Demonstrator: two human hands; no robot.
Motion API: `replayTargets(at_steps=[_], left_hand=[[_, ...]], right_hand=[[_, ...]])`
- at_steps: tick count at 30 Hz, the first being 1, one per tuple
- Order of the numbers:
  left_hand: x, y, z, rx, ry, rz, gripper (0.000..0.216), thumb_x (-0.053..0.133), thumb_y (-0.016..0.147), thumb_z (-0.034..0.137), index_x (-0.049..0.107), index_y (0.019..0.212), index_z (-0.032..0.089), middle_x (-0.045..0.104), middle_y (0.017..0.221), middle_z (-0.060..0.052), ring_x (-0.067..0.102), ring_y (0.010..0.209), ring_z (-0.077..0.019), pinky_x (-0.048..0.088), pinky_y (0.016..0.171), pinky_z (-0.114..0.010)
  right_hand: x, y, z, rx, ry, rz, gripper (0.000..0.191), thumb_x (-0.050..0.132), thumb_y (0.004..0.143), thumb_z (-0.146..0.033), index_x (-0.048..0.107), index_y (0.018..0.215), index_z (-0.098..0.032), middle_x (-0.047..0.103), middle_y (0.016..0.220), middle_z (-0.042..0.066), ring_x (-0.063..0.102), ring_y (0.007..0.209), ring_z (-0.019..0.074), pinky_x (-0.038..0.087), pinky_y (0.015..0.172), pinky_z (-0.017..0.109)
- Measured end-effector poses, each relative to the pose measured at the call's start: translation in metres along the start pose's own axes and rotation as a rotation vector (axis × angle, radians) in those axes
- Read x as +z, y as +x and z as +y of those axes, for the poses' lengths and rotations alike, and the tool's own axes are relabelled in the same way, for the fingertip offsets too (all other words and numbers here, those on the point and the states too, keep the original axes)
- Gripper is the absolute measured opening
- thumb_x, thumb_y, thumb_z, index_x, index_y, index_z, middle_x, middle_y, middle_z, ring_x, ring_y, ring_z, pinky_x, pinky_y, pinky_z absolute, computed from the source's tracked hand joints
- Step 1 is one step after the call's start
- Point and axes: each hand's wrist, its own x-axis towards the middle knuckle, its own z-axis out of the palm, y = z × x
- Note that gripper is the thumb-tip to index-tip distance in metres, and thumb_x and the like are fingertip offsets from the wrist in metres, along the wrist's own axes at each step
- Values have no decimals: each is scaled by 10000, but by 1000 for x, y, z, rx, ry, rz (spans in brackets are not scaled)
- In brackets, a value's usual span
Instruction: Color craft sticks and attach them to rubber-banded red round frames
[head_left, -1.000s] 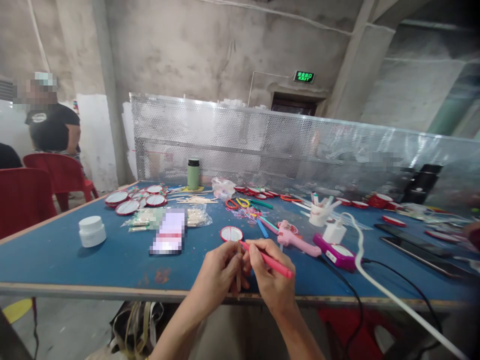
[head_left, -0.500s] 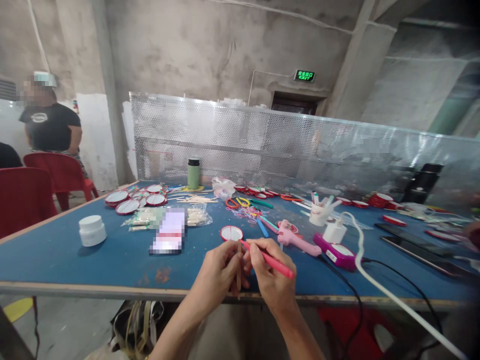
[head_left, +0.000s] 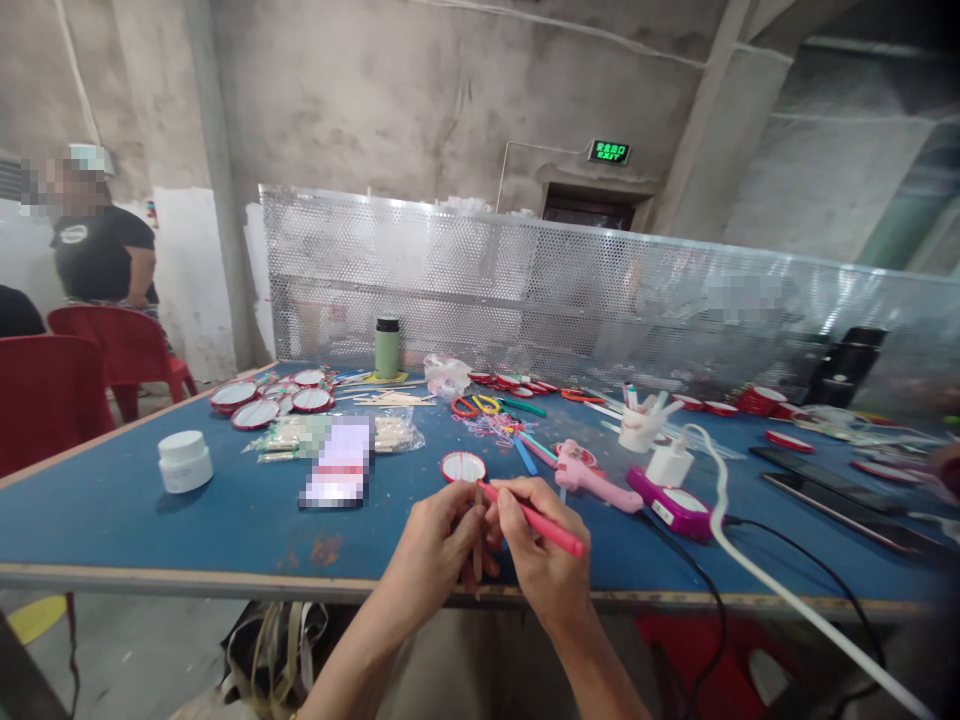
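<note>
My left hand (head_left: pixel 437 538) is closed around a thin wooden stick (head_left: pixel 478 560), which stands nearly upright above the table's front edge. Between the fingers and thumb of my right hand (head_left: pixel 551 550) is a pink pen (head_left: pixel 551 530), its tip at the upper end of the stick. The two hands are close together. Just beyond them lies a round white disc with a red rim (head_left: pixel 463 467). To the right of it is a pink glue gun (head_left: pixel 600 480) with a black cord. My fingers hide most of the stick's middle.
A white jar (head_left: pixel 184 463), a phone (head_left: pixel 339 462) and bagged sticks (head_left: pixel 390 430) are at left. A green bottle (head_left: pixel 387 350) stands behind. Scissors (head_left: pixel 487 404), a pen cup (head_left: pixel 636 430), a purple device (head_left: pixel 671 505) and a white cable (head_left: pixel 780 575) lie rightward. A person (head_left: pixel 105 250) stands far left.
My hands hold almost the same place; the pink pen's rear end has shifted slightly left. The person in the background has turned a little.
</note>
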Motion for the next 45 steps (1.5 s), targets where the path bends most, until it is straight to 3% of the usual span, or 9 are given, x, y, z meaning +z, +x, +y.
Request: replayTargets(at_steps=[10, 17, 45], left_hand=[[1, 0, 2, -4, -32, 0, 229, 502, 931, 384, 494, 786, 207, 605, 594, 34, 576, 434, -103, 412, 396, -165], [1, 0, 0, -7, -6, -8, 240, 489, 937, 397, 506, 802, 200, 625, 553, 24, 526, 377, -89, 385, 384, -160], [1, -2, 3, -2, -39, -4, 242, 498, 941, 393, 511, 803, 194, 624, 607, 21, 582, 435, -103, 422, 382, -163]], right_hand=[[1, -1, 2, 65, 53, 36, 145, 546, 965, -218, 667, 887, -196, 689, 688, -35, 620, 482, 85, 508, 498, 180], [1, -1, 3, 5, 4, 9, 149, 548, 959, -211, 674, 880, -197, 672, 663, -35, 632, 521, 103, 519, 552, 207], [1, -2, 2, 29, -23, 37, 164, 541, 965, -231, 665, 864, -194, 671, 653, -27, 629, 508, 109, 517, 536, 217]])
